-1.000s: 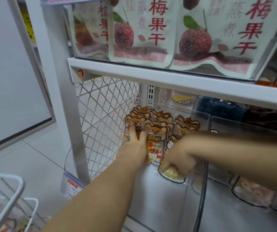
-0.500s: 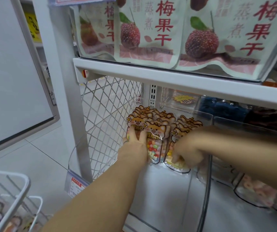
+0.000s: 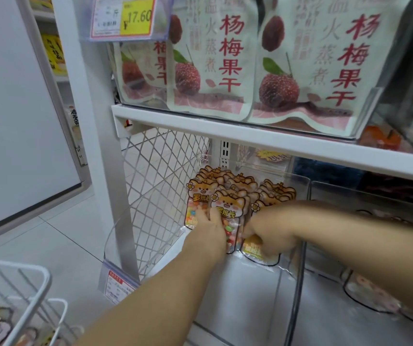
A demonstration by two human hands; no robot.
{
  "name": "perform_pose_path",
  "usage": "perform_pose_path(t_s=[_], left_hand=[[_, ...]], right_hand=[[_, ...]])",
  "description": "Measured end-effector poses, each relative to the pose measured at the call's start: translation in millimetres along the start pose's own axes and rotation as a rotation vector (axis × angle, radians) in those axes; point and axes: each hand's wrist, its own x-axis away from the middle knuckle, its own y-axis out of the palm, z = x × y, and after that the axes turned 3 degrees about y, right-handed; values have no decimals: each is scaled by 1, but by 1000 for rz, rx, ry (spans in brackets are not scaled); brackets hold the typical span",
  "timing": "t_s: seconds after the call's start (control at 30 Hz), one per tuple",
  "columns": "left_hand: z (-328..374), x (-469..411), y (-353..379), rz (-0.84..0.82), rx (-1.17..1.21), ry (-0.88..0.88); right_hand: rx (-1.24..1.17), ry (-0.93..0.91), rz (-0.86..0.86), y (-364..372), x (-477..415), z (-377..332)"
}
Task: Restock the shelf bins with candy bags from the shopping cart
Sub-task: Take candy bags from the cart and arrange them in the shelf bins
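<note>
Pale fruit pouches (image 3: 208, 71) up top, yellow price tag (image 3: 128, 17) beside them, wire mesh panel (image 3: 160, 186) below.

One wide-angle camera, worn on the person's head, faces forward and down at close range into the clear shelf bin (image 3: 298, 283), the shopping cart (image 3: 13, 263) clipping the lower-left corner.

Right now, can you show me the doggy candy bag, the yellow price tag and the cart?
doggy candy bag (image 3: 227, 203): head view, on the printed dog face.
yellow price tag (image 3: 137, 18): head view, on its yellow patch.
cart (image 3: 13, 264): head view, on its white rim.
</note>
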Motion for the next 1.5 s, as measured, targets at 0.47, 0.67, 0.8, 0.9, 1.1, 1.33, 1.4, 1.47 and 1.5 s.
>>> perform_pose_path(t_s=[0.47,0.67,0.8,0.9,1.1,1.33,1.4,1.47,1.5], left_hand=[[-9,-11,8,-10,60,70],[-3,-21,15,146,33,38],[-7,-16,12,86,29,46],[-5,-12,3,-5,61,46],[5,11,-21,-276,-16,34],[9,81,-70,-169,111,61],[5,117,-88,-101,160,65],[-2,157,-104,-42,221,44],[-7,178,-113,3,235,37]], right_hand=[[200,185,-143,9,-16,-3],[181,251,-161,8,-28,-2],[97,204,-116,6,-14,1],[8,164,-75,1,-4,2],[-147,138,161,4,16,-2],[-485,47,532,2,68,-23],[-545,-14,597,0,85,-39],[-623,-112,653,-2,99,-60],[-658,-162,677,-5,105,-72]])
